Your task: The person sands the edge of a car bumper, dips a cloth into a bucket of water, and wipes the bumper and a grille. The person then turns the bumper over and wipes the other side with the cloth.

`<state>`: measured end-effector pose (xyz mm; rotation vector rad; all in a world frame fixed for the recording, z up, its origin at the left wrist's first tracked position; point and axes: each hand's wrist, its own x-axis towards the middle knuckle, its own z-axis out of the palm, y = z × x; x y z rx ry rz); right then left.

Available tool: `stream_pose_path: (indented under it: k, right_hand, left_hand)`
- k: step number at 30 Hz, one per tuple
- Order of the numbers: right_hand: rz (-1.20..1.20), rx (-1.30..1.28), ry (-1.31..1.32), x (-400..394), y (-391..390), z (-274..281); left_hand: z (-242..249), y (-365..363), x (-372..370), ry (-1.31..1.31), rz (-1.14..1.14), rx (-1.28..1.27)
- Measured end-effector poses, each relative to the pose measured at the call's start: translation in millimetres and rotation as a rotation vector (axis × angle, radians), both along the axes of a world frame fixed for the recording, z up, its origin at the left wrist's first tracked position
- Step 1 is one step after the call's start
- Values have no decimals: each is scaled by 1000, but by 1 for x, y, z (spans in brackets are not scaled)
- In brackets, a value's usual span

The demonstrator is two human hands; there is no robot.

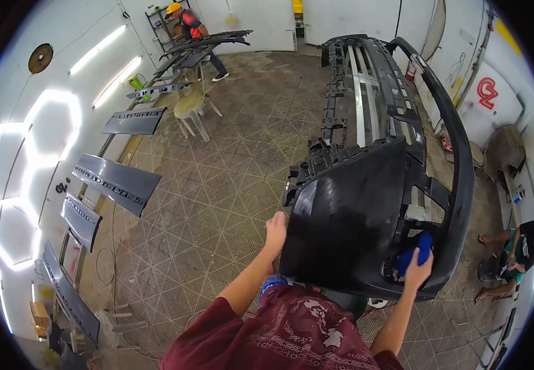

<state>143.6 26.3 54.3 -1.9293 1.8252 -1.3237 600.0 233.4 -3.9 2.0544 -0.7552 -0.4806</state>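
A large black car bumper (pixel 353 216) spreads out in front of me, its near end close to my body. My right hand (pixel 418 272) is closed on a blue cloth (pixel 424 243) and presses it against the bumper, by the opening near its lower right corner. At the bumper's left edge is my left hand (pixel 275 233), with its fingers curled against that edge; part of the fingers is hidden. Dull and shiny patches show on the black surface.
Several grey panels (pixel 119 179) line the left wall. A plastic stool (pixel 190 108) stands near the back, beside a person in a yellow cap (pixel 187 24). Another person (pixel 523 256) sits at far right by a black bucket (pixel 490 269). Patterned mats (pixel 217 185) cover the floor.
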Motion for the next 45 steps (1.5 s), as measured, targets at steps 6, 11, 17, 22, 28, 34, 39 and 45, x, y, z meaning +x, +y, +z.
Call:
stream_pose_path:
  k: [6,11,17,22,28,34,39,45]
  right_hand:
    - [70,-18,20,-6,55,141]
    - [654,267,263,40,117,248]
    - [490,415,300,-17,142,268]
    - [546,67,2,-75,145,215]
    - [-14,176,-1092,-48,123,106]
    - [-301,-61,-869,-7,37,36]
    - [-258,-384,-674,66,-39,56]
    - [-230,-471,149,71,-47,-1]
  left_hand:
    - [143,-17,-108,211,-464,-371]
    - [195,-45,-199,81,-1123,-478]
    - [179,-52,-238,216,-1279,-286]
    - [163,-43,-244,337,-1454,-211]
    - [167,-33,-273,239,-1340,-312]
    - [127,-30,-235,440,-1118,-117]
    - [103,-15,-186,448,-862,-8]
    - [104,14,-111,184,-595,-64]
